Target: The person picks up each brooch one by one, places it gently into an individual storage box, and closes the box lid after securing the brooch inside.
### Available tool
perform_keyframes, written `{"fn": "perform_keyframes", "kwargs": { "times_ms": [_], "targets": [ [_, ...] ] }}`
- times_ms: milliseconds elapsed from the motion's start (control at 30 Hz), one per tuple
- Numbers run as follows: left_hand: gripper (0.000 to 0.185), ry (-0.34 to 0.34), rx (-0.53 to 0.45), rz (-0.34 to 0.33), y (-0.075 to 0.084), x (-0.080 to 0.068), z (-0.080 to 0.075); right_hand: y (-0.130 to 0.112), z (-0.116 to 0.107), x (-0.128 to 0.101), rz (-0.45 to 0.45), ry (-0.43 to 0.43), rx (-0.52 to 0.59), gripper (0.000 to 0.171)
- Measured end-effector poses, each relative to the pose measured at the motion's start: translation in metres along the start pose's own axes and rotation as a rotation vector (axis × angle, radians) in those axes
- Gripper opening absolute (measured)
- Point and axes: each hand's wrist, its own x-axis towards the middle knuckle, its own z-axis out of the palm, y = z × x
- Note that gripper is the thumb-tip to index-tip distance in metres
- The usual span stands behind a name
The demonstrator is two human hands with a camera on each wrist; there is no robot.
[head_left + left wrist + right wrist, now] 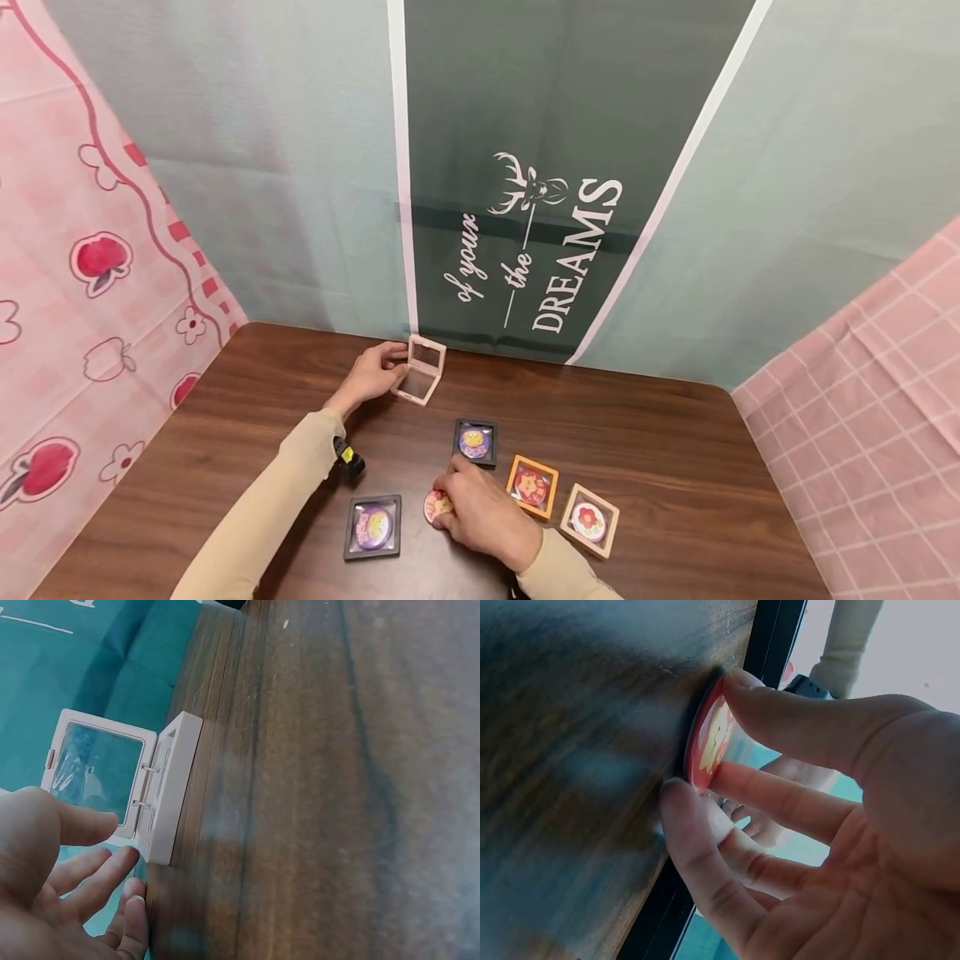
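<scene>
My right hand [483, 512] pinches a round red badge [710, 739] with a yellow figure between thumb and fingertips, low at the tabletop. At the far side of the table, my left hand [375, 371] is beside a pale pink hinged display case [174, 791], its thumb and fingers loosely extended right at the case's side edge. The case stands unfolded, with its clear-windowed lid [101, 772] raised and no badge showing inside. Just beyond the right hand lies a black framed case [476, 442] with a purple badge, partly overlapped by the fingers.
Another black case [372, 527] with a purple badge lies at front left. An orange case [532, 487] with a red badge and a beige case [590, 521] with a flower badge lie right of the right hand. A printed curtain [570, 125] hangs behind the wooden table [675, 467].
</scene>
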Motion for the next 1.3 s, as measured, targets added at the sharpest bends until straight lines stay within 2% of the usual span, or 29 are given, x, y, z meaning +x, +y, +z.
{"fn": "perform_keyframes", "kwargs": {
  "times_ms": [233,467,633,900,1300],
  "targets": [
    [0.037,-0.013,0.081,0.049,0.004,0.008,0.002,0.003,0.002,0.000,-0.014,0.044,0.055,0.024],
    [0.021,0.001,0.141,0.064,0.006,0.009,0.005,0.006,0.000,0.002,0.028,0.006,0.143,0.026],
    [0.006,-0.005,0.163,0.054,0.007,0.008,0.005,0.007,-0.001,0.004,0.054,-0.026,0.186,0.020],
    [0.004,0.006,0.190,0.061,0.004,0.003,0.002,0.009,-0.001,0.004,0.039,-0.041,0.226,0.018],
    [0.005,0.006,0.201,0.041,0.002,-0.012,-0.002,0.014,-0.002,0.007,0.061,-0.079,0.427,0.011]
  ]
}}
